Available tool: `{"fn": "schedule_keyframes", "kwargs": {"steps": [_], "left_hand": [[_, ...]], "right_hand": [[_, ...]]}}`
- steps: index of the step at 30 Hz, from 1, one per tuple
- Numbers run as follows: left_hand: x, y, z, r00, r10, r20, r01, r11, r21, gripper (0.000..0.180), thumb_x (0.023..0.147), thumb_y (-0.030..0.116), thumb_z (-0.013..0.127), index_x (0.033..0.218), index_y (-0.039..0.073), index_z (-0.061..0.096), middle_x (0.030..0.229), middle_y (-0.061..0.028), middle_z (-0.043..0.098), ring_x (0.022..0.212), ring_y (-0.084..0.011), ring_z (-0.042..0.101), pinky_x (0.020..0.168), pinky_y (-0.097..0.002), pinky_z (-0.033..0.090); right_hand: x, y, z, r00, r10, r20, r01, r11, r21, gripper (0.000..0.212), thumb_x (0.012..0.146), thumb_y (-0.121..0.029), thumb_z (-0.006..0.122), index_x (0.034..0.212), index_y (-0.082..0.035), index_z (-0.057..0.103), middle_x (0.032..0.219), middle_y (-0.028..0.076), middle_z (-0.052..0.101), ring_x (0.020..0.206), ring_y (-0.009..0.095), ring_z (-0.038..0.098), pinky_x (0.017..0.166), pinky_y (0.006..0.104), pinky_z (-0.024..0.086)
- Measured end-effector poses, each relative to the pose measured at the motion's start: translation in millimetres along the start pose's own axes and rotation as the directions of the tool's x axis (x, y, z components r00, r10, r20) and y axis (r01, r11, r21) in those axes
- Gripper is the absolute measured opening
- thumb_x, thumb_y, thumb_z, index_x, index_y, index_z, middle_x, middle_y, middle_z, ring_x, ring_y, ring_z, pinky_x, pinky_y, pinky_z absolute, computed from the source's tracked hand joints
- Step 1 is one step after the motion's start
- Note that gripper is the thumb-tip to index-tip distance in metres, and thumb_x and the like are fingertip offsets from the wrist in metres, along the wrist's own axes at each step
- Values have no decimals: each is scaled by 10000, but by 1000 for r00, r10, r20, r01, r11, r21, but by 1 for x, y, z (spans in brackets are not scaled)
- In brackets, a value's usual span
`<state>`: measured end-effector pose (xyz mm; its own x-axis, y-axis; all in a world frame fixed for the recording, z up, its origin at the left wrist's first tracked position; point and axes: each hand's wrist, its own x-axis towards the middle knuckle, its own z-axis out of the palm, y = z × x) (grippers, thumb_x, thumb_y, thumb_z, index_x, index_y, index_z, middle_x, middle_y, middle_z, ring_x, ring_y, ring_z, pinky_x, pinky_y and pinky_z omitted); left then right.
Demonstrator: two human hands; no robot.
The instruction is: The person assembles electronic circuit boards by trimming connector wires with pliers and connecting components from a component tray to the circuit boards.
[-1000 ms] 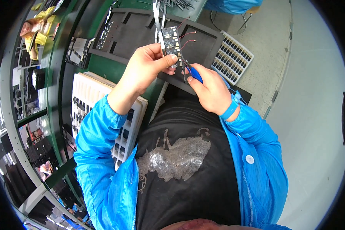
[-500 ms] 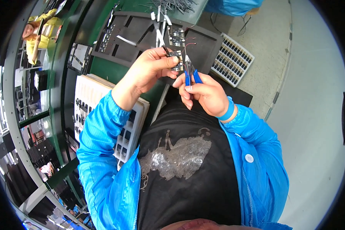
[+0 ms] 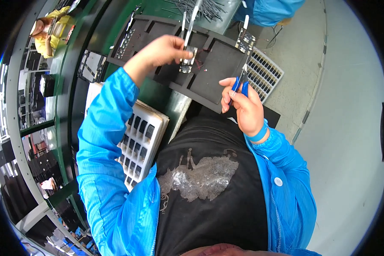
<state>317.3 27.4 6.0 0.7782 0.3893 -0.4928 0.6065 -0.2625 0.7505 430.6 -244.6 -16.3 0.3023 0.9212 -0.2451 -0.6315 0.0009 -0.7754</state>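
Observation:
My left hand [image 3: 168, 50] is over the black tray [image 3: 217, 64], thumb and fingers closed on a small black circuit board [image 3: 186, 66]. A white strip [image 3: 193, 19] stretches up from beside that board. In my right hand [image 3: 248, 106] are small blue-handled pliers [image 3: 243, 81], their pointed tips facing away from me. Just past the tips is a second circuit board [image 3: 245, 41] with a white strip, at the tray's right edge. Whether the pliers grip it or its wires, I cannot tell. Thin red wires [image 3: 198, 64] show beside the first board.
A white tray of black parts [image 3: 266, 70] stands at the right, another parts tray [image 3: 143, 141] beside my left arm. Dark strips [image 3: 196, 8] are heaped at the back of the green bench. A person in yellow [image 3: 51, 34] is at far left, blue cloth [image 3: 273, 10] at the top.
My hands have moved apart: the left up and slightly left with its board, the right to the right with the pliers. The second board has shifted right, staying near the pliers' tips.

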Motion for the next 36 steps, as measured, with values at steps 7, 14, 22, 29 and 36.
{"fn": "schedule_keyframes", "kwargs": {"steps": [7,14,22,29,36], "left_hand": [[-3,-24,15,980,-178,-86,188,975,118,259,824,254,776,738,55,635,619,7,583,540,-85,529,501,-258,419],[-9,26,-23,987,106,-120,-90,987,133,178,879,219,728,867,48,682,671,46,579,611,-44,527,540,-217,430],[1,-11,-11,997,-15,-76,24,993,112,312,828,266,779,695,49,600,617,-15,604,549,-92,574,517,-261,479],[-17,-33,12,990,-121,-65,127,988,85,315,773,279,803,769,-15,691,649,-80,663,569,-158,670,532,-290,543],[-90,0,10,941,23,-338,173,825,537,476,827,475,672,904,8,726,847,-217,696,838,-376,680,749,-439,548]], "right_hand": [[-3,-6,-2,990,-136,47,141,981,-132,298,928,-37,441,1185,72,542,823,61,553,732,148,532,699,282,454],[-2,2,1,995,-84,54,89,990,-108,290,936,-39,449,1186,74,545,828,60,559,733,147,535,697,281,458],[-1,2,3,992,-114,48,119,987,-110,275,952,-63,476,1185,61,555,830,64,560,738,152,540,686,294,464],[-6,11,6,995,-102,4,102,992,-80,310,959,-91,468,1221,65,525,825,78,559,702,165,543,675,310,467],[-3,16,15,993,-107,43,112,988,-110,324,943,-67,446,1240,51,498,828,78,513,711,174,510,675,316,456]]}}
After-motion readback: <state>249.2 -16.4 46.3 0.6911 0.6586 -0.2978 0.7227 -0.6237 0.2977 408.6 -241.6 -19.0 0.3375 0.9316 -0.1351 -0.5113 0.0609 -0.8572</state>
